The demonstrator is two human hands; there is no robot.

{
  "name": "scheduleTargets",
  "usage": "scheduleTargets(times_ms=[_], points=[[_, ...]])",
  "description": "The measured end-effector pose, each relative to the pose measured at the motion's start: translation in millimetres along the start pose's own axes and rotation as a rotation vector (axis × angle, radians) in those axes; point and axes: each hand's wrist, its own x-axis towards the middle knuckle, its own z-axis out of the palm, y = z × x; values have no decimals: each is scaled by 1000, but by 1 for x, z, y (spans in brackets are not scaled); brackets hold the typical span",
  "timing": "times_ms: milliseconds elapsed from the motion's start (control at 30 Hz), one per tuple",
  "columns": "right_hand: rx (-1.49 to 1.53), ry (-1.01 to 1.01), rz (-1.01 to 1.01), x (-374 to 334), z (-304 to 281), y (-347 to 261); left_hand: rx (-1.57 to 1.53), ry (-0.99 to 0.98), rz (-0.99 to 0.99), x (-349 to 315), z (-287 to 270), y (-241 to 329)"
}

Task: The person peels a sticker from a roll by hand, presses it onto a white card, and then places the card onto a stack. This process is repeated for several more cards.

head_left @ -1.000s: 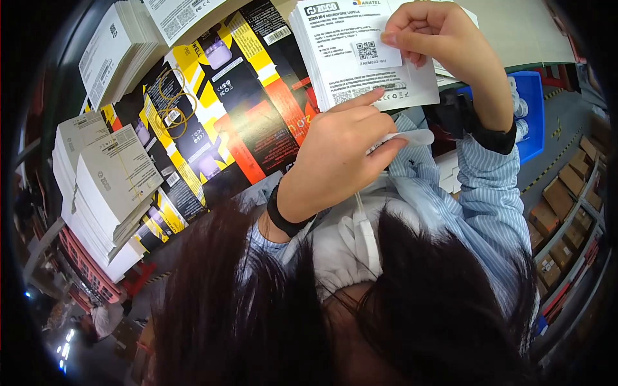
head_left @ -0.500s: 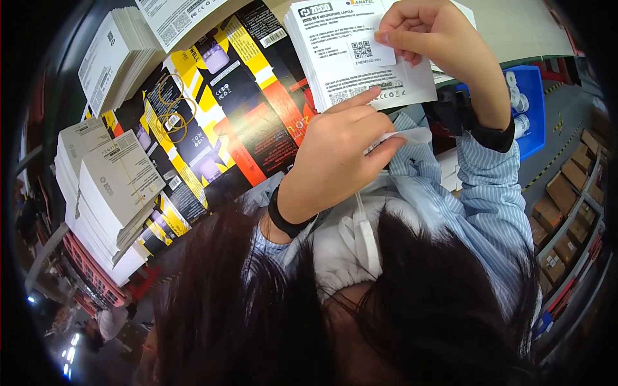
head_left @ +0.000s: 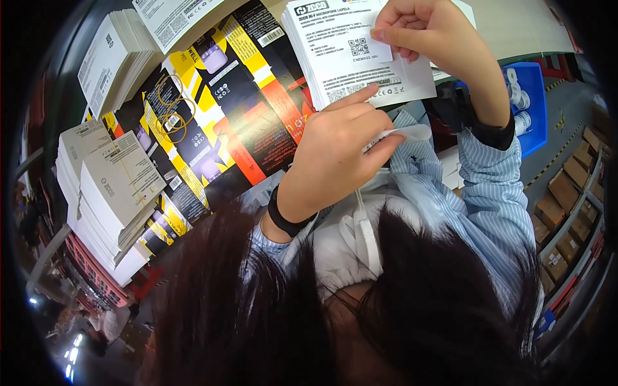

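A stack of white printed sheets [head_left: 412, 80] lies at the top middle of the table. On its top sheet is a small white label [head_left: 381, 54] with a square black code. My right hand [head_left: 421, 32] pinches that label's right edge between thumb and fingers, its fingertips touching or just over the sheet. My left hand [head_left: 347, 145] is at the stack's near edge, index finger stretched onto the top sheet. Between its thumb and curled fingers it grips a pale strip of paper [head_left: 417, 132], whose curled end sticks out to the right.
Yellow, black and red printed cardboard [head_left: 232, 96] covers the table to the left, with loose rubber bands [head_left: 177, 116] on it. More paper stacks [head_left: 119, 186] stand at far left. At right are a blue bin [head_left: 537, 122] holding white rolls [head_left: 523, 100] and shelves of cardboard boxes [head_left: 566, 183].
Both hands keep their grips and nearly the same places. The free end of the paper strip has shifted slightly. The whole view has moved a little.
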Motion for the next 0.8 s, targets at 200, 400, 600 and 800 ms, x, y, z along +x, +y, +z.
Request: scheduleTargets(times_ms=[200,400,600,800], points=[[-429,149,-165,-13,13,-12,-2,41,49,0,2,-1],[-676,441,-455,-13,23,12,29,39,39,-4,0,-1],[-762,645,-939,4,31,43,27,-20,14,-5,1,1],[-267,300,-566,-3,18,30,20,-8,19,-3,0,3]])
